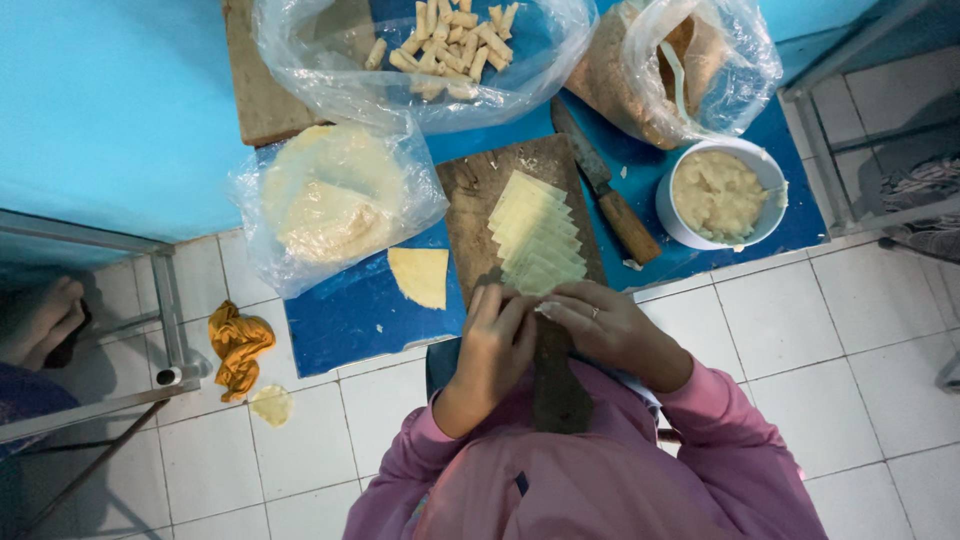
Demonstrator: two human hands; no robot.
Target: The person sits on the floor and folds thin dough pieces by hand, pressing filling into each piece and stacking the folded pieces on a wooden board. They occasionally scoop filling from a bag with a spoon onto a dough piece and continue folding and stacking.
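On the blue table [360,320] lies a wooden cutting board [475,215] bearing a fanned row of pale wrapper sheets [535,235]. At its near end, left hand [497,340] and right hand [600,325] meet, fingers curled together around a small wrapper piece, mostly hidden.

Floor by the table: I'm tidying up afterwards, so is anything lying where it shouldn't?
Yes. A crumpled orange cloth lies on the white tiles by the table leg, and a pale wrapper scrap lies just below it. One loose wrapper sits on the blue tabletop, off the board, apart from the fanned stack.
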